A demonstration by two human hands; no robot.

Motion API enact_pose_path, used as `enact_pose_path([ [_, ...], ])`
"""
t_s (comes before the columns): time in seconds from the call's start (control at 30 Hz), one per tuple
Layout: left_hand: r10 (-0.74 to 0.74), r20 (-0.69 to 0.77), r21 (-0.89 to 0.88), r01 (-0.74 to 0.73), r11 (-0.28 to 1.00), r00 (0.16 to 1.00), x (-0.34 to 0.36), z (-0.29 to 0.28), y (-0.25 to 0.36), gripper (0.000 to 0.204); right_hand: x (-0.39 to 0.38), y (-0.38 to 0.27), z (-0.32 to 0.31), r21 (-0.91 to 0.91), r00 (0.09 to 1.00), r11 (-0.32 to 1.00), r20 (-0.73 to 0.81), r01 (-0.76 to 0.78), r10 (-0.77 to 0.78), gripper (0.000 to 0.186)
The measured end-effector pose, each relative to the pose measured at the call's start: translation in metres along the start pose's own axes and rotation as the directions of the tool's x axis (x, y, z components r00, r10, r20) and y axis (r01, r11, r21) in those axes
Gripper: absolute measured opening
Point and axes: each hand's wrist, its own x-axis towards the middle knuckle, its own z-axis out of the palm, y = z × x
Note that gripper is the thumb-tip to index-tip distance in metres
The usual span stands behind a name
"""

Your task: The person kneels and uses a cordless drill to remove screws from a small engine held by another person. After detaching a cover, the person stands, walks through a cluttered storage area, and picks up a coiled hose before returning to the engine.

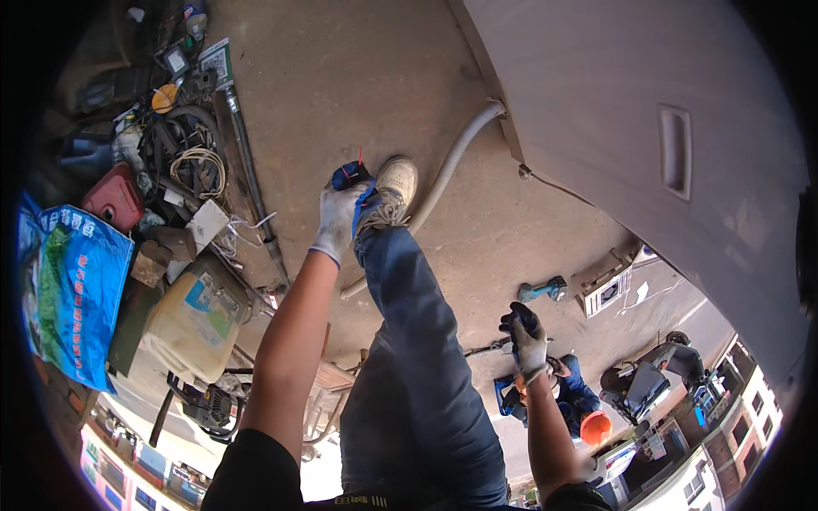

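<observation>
My left hand (334, 213), in a pale glove with dark fingers, is closed beside my raised shoe (397, 180). In its fingers is a blue thing (366, 198) with a thin red piece sticking up; its kind cannot be made out. My right hand (530, 349), gloved the same way, hangs out to the right with its dark fingers partly stretched and nothing visible in them. A teal and black cordless power tool (543, 289) lies on the floor just beyond it. My leg in dark blue trousers (417, 315) reaches forward between both arms.
A large grey panel (613, 94) with a recessed handle fills the upper right; a grey hose (456, 153) runs from it. Clutter, a metal pipe (247, 162), a red can (115, 198) and a yellowish tank (192, 324) line the left. Another person (579, 387) is near an orange helmet (596, 427).
</observation>
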Motion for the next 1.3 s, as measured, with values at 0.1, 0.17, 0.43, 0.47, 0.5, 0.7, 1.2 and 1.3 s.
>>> enact_pose_path([
  [0.1, -0.103, 0.3, 0.049, 0.093, 0.994, 0.948, -0.138, 0.053, -0.001, 0.032, -0.056, -0.09, 0.025, -0.101, 0.961, 0.962, 0.143, 0.252, -0.237, 0.07],
  [0.17, -0.102, 0.465, 0.133, 0.045, 0.99, 0.88, -0.233, 0.101, 0.004, 0.027, -0.1, -0.136, 0.017, -0.299, 0.866, 0.818, 0.267, 0.491, -0.423, 0.09],
  [0.43, -0.389, 0.761, 0.302, 0.246, 0.921, 0.519, -0.38, 0.194, -0.094, 0.041, -0.146, -0.136, -0.142, -0.32, 0.809, 0.772, 0.435, 0.549, -0.395, 0.09],
  [0.47, -0.409, 0.759, 0.335, 0.235, 0.912, 0.507, -0.379, 0.195, -0.111, 0.043, -0.147, -0.129, -0.16, -0.331, 0.822, 0.774, 0.405, 0.54, -0.4, 0.087],
  [0.5, -0.426, 0.776, 0.454, 0.056, 0.889, 0.466, -0.392, 0.209, -0.112, 0.047, -0.149, -0.119, -0.177, -0.342, 0.84, 0.782, 0.368, 0.521, -0.399, 0.083],
  [0.7, -0.588, 0.729, 0.605, 0.071, 0.793, 0.35, -0.4, 0.317, -0.195, 0.058, -0.087, -0.075, -0.281, 0.211, 0.978, 0.958, -0.115, 0.193, -0.172, 0.061],
  [1.2, -0.436, -0.119, 0.816, 0.338, 0.469, 0.892, -0.246, 0.426, -0.279, 0.036, 0.489, -0.107, -0.679, 0.907, 0.955, 0.382, -0.251, 0.175, 0.16, 0.084],
  [1.3, -0.428, -0.128, 0.778, 0.358, 0.516, 0.895, -0.265, 0.4, -0.26, 0.036, 0.471, -0.138, -0.674, 0.905, 0.946, 0.404, -0.238, 0.134, 0.219, 0.092],
])
